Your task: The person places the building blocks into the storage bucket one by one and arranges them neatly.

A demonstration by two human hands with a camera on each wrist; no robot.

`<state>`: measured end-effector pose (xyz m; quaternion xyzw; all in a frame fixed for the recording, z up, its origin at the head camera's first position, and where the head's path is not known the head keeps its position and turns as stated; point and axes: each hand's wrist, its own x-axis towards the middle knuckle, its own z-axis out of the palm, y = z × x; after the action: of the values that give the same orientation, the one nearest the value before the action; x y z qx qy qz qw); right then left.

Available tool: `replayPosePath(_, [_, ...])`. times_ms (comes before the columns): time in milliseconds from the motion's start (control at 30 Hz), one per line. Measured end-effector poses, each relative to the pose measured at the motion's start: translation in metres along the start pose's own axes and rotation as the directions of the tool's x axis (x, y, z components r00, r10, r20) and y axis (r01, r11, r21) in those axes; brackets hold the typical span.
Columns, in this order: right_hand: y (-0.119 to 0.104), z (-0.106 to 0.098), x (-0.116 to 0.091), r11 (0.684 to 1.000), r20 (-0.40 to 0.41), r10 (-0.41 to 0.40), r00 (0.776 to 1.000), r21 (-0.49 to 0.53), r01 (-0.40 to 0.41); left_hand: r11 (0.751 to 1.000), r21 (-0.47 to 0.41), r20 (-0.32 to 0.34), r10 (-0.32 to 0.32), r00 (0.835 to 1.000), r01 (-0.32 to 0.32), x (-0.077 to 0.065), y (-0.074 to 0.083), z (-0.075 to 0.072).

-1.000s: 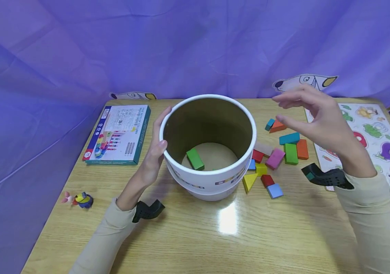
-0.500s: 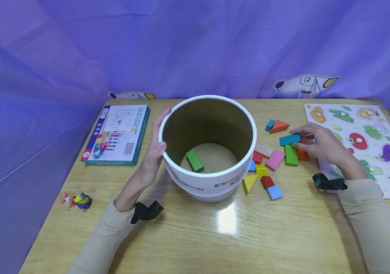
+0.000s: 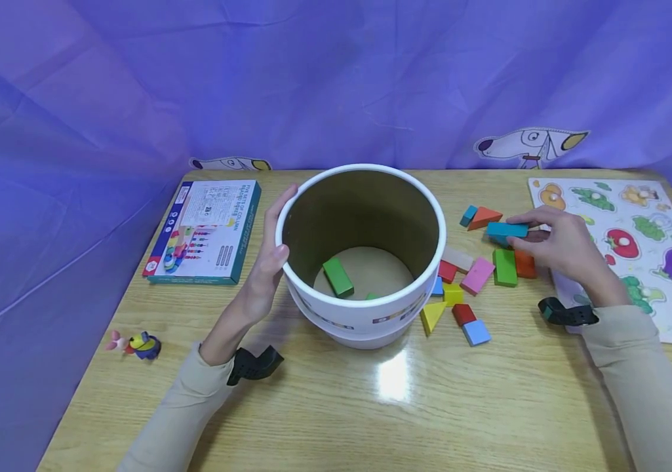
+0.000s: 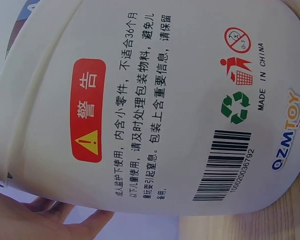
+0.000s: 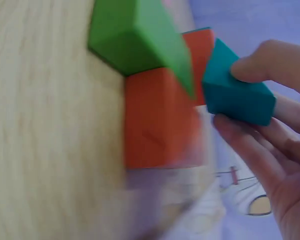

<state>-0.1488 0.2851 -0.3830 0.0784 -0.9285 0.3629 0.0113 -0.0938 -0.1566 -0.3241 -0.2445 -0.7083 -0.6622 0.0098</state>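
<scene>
A white bucket [image 3: 336,313] stands at the table's middle with its mouth up. My left hand [image 3: 261,275] holds its left side, thumb at the rim and fingers along the outer wall. Inside lie a green block [image 3: 337,276] and a sliver of another green piece. At the right, my right hand [image 3: 566,249] pinches a teal block [image 5: 240,95] between thumb and fingers. The teal block is raised over the green rectangular block [image 3: 505,267] and the orange block [image 3: 526,264]. An orange triangular block [image 3: 484,217] lies just behind it.
Several coloured blocks lie right of the bucket, among them a pink block [image 3: 478,276] and a yellow triangle [image 3: 433,317]. A vegetable puzzle board [image 3: 645,262] lies far right. On the left are a boxed toy set [image 3: 202,233] and a small figurine [image 3: 143,345]. A purple curtain [image 3: 336,85] hangs behind.
My right hand has come down to the blocks, taken hold of the teal block and raised it slightly. My left hand and the bucket have stayed in place.
</scene>
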Motion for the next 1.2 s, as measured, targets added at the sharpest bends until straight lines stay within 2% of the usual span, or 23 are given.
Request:
replayPosePath(100, [-0.009,-0.008,-0.003,0.997,-0.115,-0.045,0.992,0.059,0.052,1.0,-0.001,-0.003,-0.002,1.0,0.002,0.0,0.0,-0.001])
replayPosePath(167, [-0.022,-0.016,-0.006,0.99,-0.189,-0.098,0.977,0.081,0.115,1.0,-0.003,-0.006,-0.005,1.0,0.005,-0.001,0.0,-0.001])
replayPosePath(267, [-0.05,-0.03,-0.011,0.971,-0.288,-0.201,0.936,0.07,0.23,1.0,-0.008,-0.01,-0.009,1.0,0.008,-0.002,0.0,-0.002])
replayPosePath(367, [-0.085,-0.041,-0.018,0.937,-0.349,-0.308,0.885,0.051,0.346,1.0,-0.016,-0.016,-0.006,1.0,0.006,-0.002,0.0,-0.002])
replayPosePath(500, [-0.131,-0.047,-0.026,0.867,-0.369,-0.435,0.821,0.072,0.492,1.0,-0.025,-0.021,-0.002,1.0,0.001,-0.002,-0.001,-0.001])
replayPosePath(567, [-0.151,-0.045,-0.03,0.817,-0.37,-0.506,0.779,0.083,0.57,1.0,-0.028,-0.02,-0.003,1.0,0.002,-0.002,-0.002,-0.001])
replayPosePath(667, [-0.176,-0.037,-0.034,0.734,-0.361,-0.617,0.699,0.055,0.676,1.0,-0.024,-0.013,-0.008,1.0,0.008,-0.002,-0.002,0.001])
replayPosePath(733, [-0.188,-0.029,-0.035,0.688,-0.347,-0.672,0.654,0.032,0.725,1.0,-0.026,-0.013,-0.009,1.0,0.009,-0.002,-0.002,0.002])
replayPosePath(800, [-0.197,-0.022,-0.035,0.661,-0.32,-0.71,0.627,0.004,0.75,1.0,-0.029,-0.01,-0.007,1.0,0.006,-0.001,-0.002,0.003])
replayPosePath(933, [-0.21,-0.01,-0.034,0.648,-0.285,-0.723,0.63,0.038,0.761,0.999,-0.036,-0.008,0.005,1.0,-0.005,0.001,-0.001,0.004])
replayPosePath(1200, [-0.212,0.0,-0.026,0.628,-0.31,-0.711,0.631,0.124,0.768,1.0,-0.015,-0.013,0.003,1.0,-0.003,0.0,0.0,0.003])
